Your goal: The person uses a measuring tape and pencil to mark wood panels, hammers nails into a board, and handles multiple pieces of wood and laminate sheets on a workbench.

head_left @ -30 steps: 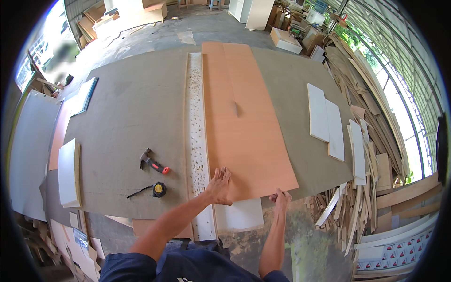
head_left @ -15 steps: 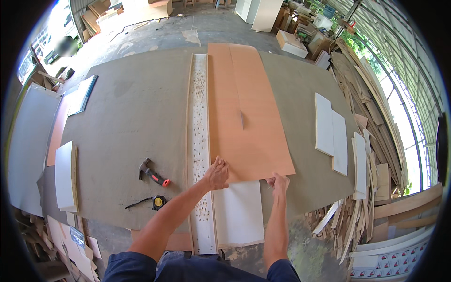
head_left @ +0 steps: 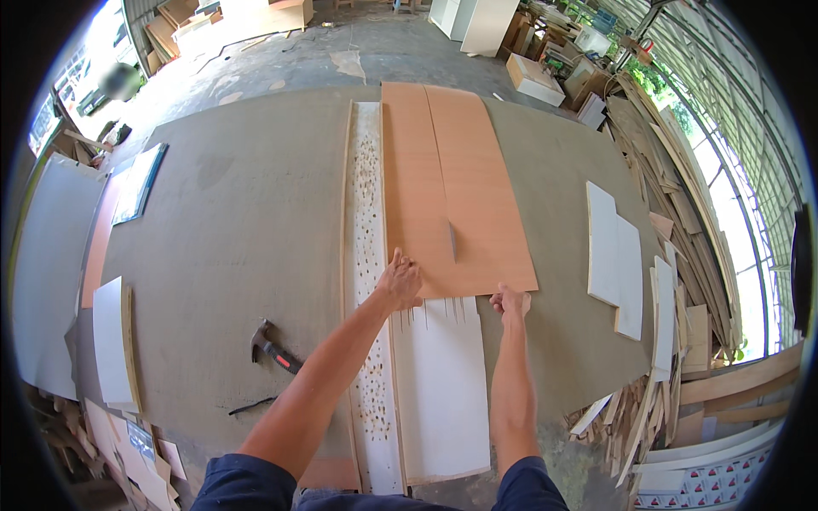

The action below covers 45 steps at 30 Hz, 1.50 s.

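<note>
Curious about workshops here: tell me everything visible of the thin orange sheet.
The thin orange rectangular sheet looks like smooth veneer or laminate. It lies lengthwise away from the person, beside a white speckled channel with wooden edges. A dark line runs from its far edge to a small dark sliver, perhaps a split. Its near edge crosses a white rectangular panel. The left-hand grip touches its near left corner; the right-hand grip holds its near edge, rightward.

A grey floor is spanning the background. A white cabinet is standing at the far side. Wood boards are lying stacked along the right, beside a metal-framed wall. Daylight is entering from both sides.
</note>
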Each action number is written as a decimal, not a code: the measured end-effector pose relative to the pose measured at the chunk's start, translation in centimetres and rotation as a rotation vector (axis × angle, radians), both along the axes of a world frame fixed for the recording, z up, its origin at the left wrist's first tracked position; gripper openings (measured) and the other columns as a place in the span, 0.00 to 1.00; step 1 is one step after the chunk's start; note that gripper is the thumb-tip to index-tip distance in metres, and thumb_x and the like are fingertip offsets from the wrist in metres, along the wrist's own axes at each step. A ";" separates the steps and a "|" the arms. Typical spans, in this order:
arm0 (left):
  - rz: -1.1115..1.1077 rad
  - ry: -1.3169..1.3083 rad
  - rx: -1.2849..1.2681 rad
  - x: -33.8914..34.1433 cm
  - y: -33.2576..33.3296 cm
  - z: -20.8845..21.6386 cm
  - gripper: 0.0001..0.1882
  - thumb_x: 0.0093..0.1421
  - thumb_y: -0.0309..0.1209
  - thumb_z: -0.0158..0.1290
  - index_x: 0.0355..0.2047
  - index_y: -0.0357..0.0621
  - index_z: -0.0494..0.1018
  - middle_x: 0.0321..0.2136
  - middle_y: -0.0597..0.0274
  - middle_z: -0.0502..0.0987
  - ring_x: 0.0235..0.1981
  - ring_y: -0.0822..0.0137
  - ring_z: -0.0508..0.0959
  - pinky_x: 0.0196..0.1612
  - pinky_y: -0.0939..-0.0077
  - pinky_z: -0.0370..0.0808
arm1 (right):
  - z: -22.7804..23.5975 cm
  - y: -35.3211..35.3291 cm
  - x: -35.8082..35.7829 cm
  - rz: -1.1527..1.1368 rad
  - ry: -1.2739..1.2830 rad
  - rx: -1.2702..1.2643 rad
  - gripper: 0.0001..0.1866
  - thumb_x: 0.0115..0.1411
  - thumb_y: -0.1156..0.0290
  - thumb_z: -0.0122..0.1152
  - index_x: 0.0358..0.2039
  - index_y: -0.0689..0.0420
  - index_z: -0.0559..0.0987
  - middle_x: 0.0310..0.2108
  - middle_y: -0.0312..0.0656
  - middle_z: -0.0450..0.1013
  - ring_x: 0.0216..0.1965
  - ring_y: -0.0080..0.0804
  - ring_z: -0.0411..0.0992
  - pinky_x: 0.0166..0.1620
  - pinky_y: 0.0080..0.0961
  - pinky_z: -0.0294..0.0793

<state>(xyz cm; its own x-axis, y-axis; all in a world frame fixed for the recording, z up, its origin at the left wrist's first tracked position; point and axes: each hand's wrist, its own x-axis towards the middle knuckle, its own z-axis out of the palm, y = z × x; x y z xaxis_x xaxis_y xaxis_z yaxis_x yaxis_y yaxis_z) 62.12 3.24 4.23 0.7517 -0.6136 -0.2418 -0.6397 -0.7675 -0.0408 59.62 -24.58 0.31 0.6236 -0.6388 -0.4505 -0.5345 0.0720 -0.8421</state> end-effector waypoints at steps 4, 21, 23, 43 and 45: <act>0.051 0.071 -0.029 3.1 0.8 0.3 0.32 0.52 0.53 0.58 0.47 0.39 0.77 0.50 0.53 0.73 0.58 0.53 0.67 0.68 0.48 0.47 | 0.8 1.2 3.0 -0.013 0.051 -0.010 0.08 0.58 0.71 0.60 0.27 0.64 0.76 0.16 0.41 0.73 0.16 0.27 0.73 0.15 0.20 0.69; 0.019 0.011 0.049 7.5 0.9 -0.3 0.27 0.57 0.44 0.55 0.48 0.34 0.75 0.46 0.50 0.77 0.57 0.54 0.71 0.67 0.48 0.52 | -0.5 1.0 6.9 -0.107 -0.290 0.091 0.09 0.62 0.70 0.58 0.29 0.64 0.76 0.17 0.41 0.72 0.15 0.27 0.72 0.15 0.19 0.69; -0.076 0.048 -0.004 8.3 0.6 -1.5 0.20 0.59 0.36 0.51 0.46 0.33 0.75 0.43 0.50 0.78 0.50 0.54 0.76 0.63 0.50 0.58 | 0.4 -1.5 6.2 -0.129 -0.391 0.042 0.09 0.63 0.71 0.58 0.29 0.63 0.76 0.17 0.40 0.72 0.14 0.26 0.70 0.15 0.19 0.68; 0.157 -0.880 -0.076 4.8 35.2 22.3 0.17 0.66 0.28 0.42 0.53 0.33 0.67 0.50 0.42 0.74 0.52 0.41 0.74 0.59 0.54 0.68 | -0.2 -17.0 -31.3 -0.464 -0.634 0.010 0.09 0.62 0.64 0.59 0.27 0.53 0.74 0.18 0.29 0.65 0.16 0.18 0.59 0.18 0.19 0.53; 0.352 -0.654 -0.222 -2.4 35.8 25.4 0.15 0.66 0.26 0.39 0.50 0.33 0.67 0.48 0.41 0.73 0.51 0.41 0.72 0.57 0.54 0.69 | -0.8 -16.0 -36.8 -0.543 -0.604 0.008 0.09 0.62 0.64 0.59 0.28 0.53 0.74 0.18 0.30 0.66 0.16 0.18 0.59 0.18 0.19 0.53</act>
